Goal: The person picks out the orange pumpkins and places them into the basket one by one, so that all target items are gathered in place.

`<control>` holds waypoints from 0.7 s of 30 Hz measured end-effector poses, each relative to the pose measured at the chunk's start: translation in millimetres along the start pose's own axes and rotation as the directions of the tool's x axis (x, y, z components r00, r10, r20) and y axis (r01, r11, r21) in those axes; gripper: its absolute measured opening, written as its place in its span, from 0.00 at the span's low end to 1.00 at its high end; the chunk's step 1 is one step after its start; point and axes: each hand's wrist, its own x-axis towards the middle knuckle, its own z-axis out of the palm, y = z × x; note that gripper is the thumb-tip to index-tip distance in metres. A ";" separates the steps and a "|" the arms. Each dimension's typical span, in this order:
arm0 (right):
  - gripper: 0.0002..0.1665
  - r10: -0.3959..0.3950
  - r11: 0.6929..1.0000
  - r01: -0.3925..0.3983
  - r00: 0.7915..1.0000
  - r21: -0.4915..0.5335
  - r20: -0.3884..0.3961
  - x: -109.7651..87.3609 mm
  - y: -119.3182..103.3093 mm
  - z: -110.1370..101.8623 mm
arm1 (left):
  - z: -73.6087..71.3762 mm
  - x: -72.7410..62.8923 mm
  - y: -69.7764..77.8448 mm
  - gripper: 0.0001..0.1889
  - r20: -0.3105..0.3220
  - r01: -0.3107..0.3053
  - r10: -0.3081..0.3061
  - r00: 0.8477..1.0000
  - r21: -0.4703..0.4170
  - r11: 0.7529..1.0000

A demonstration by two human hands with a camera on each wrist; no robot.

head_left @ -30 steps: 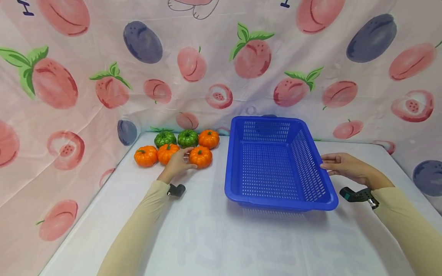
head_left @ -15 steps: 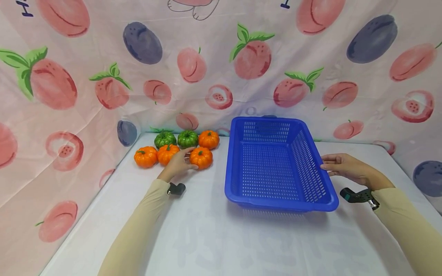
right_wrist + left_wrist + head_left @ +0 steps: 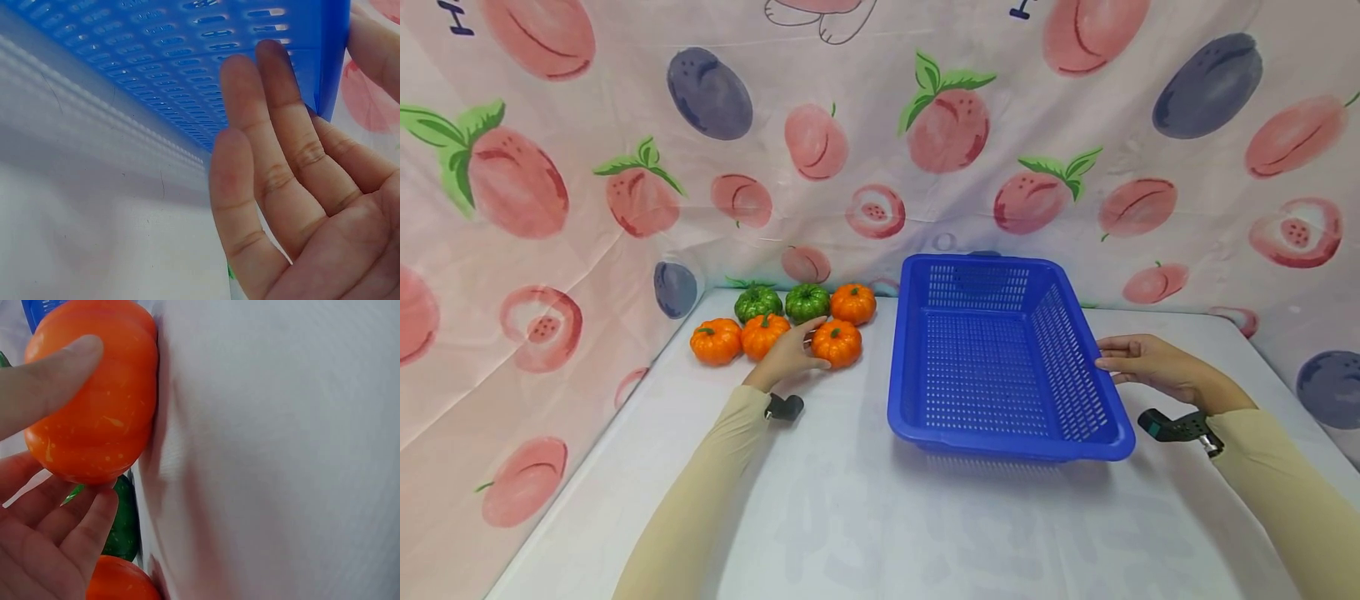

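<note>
My left hand (image 3: 786, 356) is around a small orange pumpkin (image 3: 837, 344) at the front right of a group of pumpkins. In the left wrist view its thumb (image 3: 75, 359) lies across the pumpkin's side, and the other fingers touch it from the opposite side. The pumpkin appears to sit on the white table. My right hand (image 3: 1157, 367) pinches the right rim of a blue plastic basket (image 3: 917, 429). Seen from the right wrist, several fingers (image 3: 240, 94) extend under the rim beside the slotted wall, with the thumb on the rim's outer side. Nothing lies inside the basket.
Left of and behind the held pumpkin are two green pumpkins (image 3: 758, 303) and other orange pumpkins (image 3: 716, 342), packed close together. A fruit-print cloth (image 3: 880, 108) hangs behind the table (image 3: 850, 500) and along its left side. The basket stands right of the pumpkins.
Almost nothing differs. My left hand has shifted very slightly at the orange pumpkin; the right hand and the basket keep their places.
</note>
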 end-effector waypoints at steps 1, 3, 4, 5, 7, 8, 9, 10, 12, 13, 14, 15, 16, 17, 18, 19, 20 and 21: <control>0.37 -0.001 1.000 0.001 1.000 0.000 0.000 -0.1 0.0 -0.1 | 0.0 0.4 -0.6 0.44 0.002 -0.001 0.001 1.000 0.003 1.000; 0.37 -0.001 1.000 0.001 1.000 0.001 0.000 -0.3 0.0 -0.1 | 0.0 1.1 -1.8 0.44 0.007 0.001 -0.001 1.000 -0.007 1.000; 0.37 -0.001 1.000 0.001 1.000 0.001 0.000 -0.3 0.1 0.0 | 0.0 1.4 -2.4 0.44 0.010 0.003 -0.002 1.000 -0.017 1.000; 0.37 0.000 1.000 0.000 1.000 0.000 0.000 -0.3 0.1 0.1 | 0.1 1.6 -2.8 0.44 0.013 0.004 -0.004 1.000 -0.029 1.000; 0.37 0.002 1.000 -0.002 1.000 -0.004 -0.002 -0.3 0.2 0.3 | 0.3 1.6 -3.5 0.44 0.015 0.005 -0.004 1.000 -0.053 0.999; 0.37 0.003 1.000 -0.003 1.000 -0.007 -0.002 -0.2 0.3 0.5 | 0.4 1.5 -3.9 0.44 0.016 0.004 -0.003 1.000 -0.069 0.998; 0.37 0.004 1.000 -0.004 1.000 -0.010 -0.003 -0.1 0.3 0.7 | 0.5 1.3 -4.2 0.43 0.015 0.003 -0.002 1.000 -0.080 0.997; 0.37 0.005 1.000 -0.005 1.000 -0.012 -0.003 0.0 0.4 0.8 | 0.6 1.0 -4.4 0.43 0.015 0.004 -0.002 1.000 -0.094 0.996; 0.37 0.006 1.000 -0.006 1.000 -0.017 -0.005 0.2 0.7 1.0 | 0.9 0.2 -5.1 0.43 0.010 -0.003 0.004 1.000 -0.111 0.994; 0.37 0.006 1.000 -0.006 1.000 -0.018 -0.005 0.4 0.9 1.1 | 1.1 -0.2 -5.3 0.43 0.007 -0.003 0.004 1.000 -0.124 0.992; 0.37 0.006 1.000 -0.006 1.000 -0.019 -0.006 0.5 1.1 1.1 | 1.2 -0.6 -5.7 0.43 0.006 -0.007 0.008 1.000 -0.133 0.991; 0.37 0.006 1.000 -0.006 1.000 -0.019 -0.006 0.6 1.3 1.1 | 1.4 -0.7 -6.2 0.43 0.004 -0.011 0.011 1.000 -0.142 0.990; 0.37 0.005 1.000 -0.005 1.000 -0.018 -0.006 0.8 1.5 1.1 | 1.5 -1.0 -6.4 0.43 0.003 -0.013 0.013 1.000 -0.152 0.988; 0.37 0.003 1.000 -0.004 1.000 -0.018 -0.006 0.9 1.6 1.0 | 1.6 -1.2 -6.6 0.43 0.002 -0.016 0.016 1.000 -0.161 0.987; 0.37 0.002 1.000 -0.002 1.000 -0.018 -0.006 1.0 1.8 0.9 | 1.6 -1.3 -6.8 0.43 0.001 -0.018 0.019 1.000 -0.168 0.986; 0.37 0.002 1.000 -0.002 1.000 -0.017 -0.006 1.1 1.8 0.8 | 1.7 -1.2 -6.9 0.43 0.001 -0.019 0.019 1.000 -0.176 0.984; 0.37 0.000 1.000 0.000 1.000 -0.017 -0.006 1.2 1.7 0.8 | 1.7 -1.0 -7.2 0.43 0.001 -0.022 0.022 1.000 -0.179 0.984; 0.36 -0.001 1.000 0.000 1.000 -0.017 -0.006 1.2 1.5 0.7 | 1.6 -0.7 -7.2 0.43 0.001 -0.019 0.020 1.000 -0.182 0.983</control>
